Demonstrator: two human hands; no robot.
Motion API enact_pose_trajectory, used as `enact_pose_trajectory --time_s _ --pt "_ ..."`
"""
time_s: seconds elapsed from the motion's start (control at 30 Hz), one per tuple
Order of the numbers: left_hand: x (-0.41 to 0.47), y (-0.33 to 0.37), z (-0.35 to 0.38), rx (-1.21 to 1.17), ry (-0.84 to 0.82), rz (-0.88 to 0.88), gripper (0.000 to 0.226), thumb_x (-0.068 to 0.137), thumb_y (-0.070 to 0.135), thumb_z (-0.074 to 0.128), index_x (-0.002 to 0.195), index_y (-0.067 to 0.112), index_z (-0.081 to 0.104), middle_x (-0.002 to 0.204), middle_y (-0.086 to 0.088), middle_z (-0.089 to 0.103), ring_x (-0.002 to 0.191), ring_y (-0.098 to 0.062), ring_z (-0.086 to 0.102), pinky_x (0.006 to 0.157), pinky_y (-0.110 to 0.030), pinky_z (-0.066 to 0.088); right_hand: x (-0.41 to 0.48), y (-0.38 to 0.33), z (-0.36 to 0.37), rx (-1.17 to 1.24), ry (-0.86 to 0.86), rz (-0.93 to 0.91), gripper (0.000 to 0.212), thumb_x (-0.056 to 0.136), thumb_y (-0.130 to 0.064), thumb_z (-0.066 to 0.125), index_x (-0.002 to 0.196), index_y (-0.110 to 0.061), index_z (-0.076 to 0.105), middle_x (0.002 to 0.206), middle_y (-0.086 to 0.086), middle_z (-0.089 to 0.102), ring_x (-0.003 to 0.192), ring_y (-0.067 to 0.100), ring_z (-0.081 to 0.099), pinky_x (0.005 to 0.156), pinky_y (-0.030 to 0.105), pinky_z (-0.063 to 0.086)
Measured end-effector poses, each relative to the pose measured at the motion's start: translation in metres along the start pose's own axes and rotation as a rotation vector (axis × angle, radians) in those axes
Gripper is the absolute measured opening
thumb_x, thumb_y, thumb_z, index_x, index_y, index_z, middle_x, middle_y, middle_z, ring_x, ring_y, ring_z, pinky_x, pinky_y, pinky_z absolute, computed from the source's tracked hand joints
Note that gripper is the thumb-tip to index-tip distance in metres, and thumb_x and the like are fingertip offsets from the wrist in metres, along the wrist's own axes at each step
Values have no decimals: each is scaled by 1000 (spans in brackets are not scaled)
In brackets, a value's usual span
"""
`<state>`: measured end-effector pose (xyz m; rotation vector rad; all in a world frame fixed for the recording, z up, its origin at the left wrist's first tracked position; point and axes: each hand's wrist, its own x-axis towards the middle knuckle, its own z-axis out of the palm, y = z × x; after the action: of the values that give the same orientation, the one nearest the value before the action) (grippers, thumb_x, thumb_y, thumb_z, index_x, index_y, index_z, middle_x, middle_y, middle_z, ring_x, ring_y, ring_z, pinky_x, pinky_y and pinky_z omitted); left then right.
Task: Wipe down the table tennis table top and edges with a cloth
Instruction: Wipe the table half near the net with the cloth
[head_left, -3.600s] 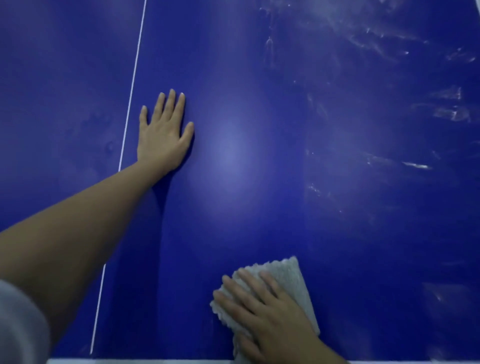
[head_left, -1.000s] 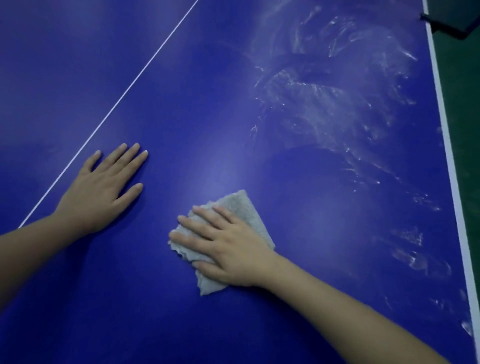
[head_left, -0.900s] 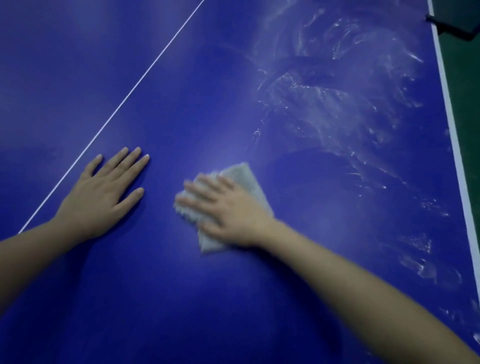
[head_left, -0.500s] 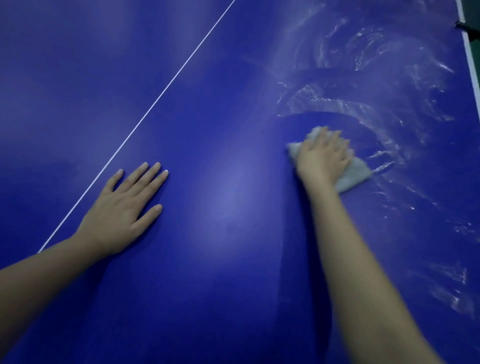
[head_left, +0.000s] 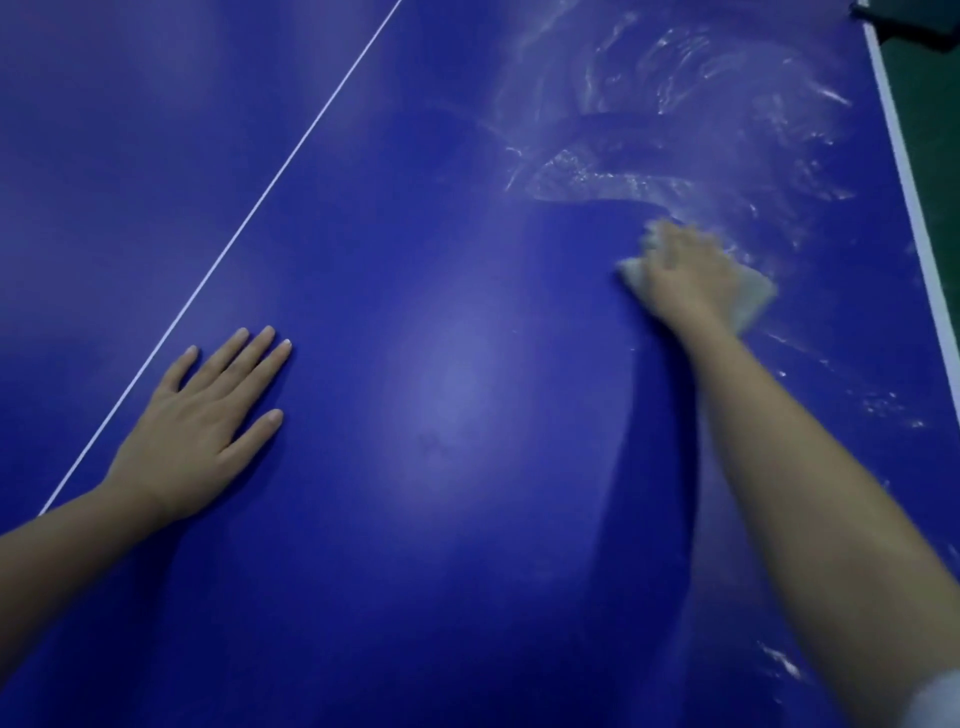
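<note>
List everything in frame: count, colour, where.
table: 1, blue, fills the view
centre line: 1, white, thin, runs diagonally from top centre to lower left
edge stripe: 1, white, along the right side of the table
smears: many, whitish, upper right of the table
cloth: 1, pale grey, under the right hand beside the smears
floor: green, beyond the edge stripe
dark object: 1, black, top right corner, cut off
sleeve: 1, white, bottom right corner
left hand: flat on the table, lower left, beside the centre line
right hand: on the cloth, blurred
</note>
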<state>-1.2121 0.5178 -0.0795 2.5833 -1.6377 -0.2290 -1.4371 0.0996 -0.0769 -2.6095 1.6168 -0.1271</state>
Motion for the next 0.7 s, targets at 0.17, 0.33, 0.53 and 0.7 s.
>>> enact_pose_trajectory --time_s 0.17,0.33,0.53,0.7 --pt "2 -4 4 9 7 3 62 92 50 16 149 25 13 154 6 14 143 -9 10 113 -24 -7 -55 99 -16 15 -69 272 52 100 -38 23 150 -22 23 156 8 22 142 29 18 116 47 12" --pt "5 -13 11 15 -27 1 61 93 52 16 150 31 12 154 8 14 140 6 -7 110 -17 -12 -174 1 -14 -66 -161 -240 50 99 -29 31 148 -18 28 153 12 27 138 32 27 114 46 19" --pt "10 -24 17 0 -123 -21 60 93 58 11 149 36 10 155 19 3 141 5 -5 107 -15 -13 -389 -73 -6 19 -341 -976 60 85 -48 36 143 -31 35 149 -4 38 139 24 30 114 46 22" --pt "14 -26 20 -1 -134 -36 59 93 57 13 149 38 8 156 14 8 140 7 -7 106 -14 -12 -279 -17 -9 -48 -146 -692 53 96 -38 32 147 -24 31 152 6 31 139 28 28 115 43 15"
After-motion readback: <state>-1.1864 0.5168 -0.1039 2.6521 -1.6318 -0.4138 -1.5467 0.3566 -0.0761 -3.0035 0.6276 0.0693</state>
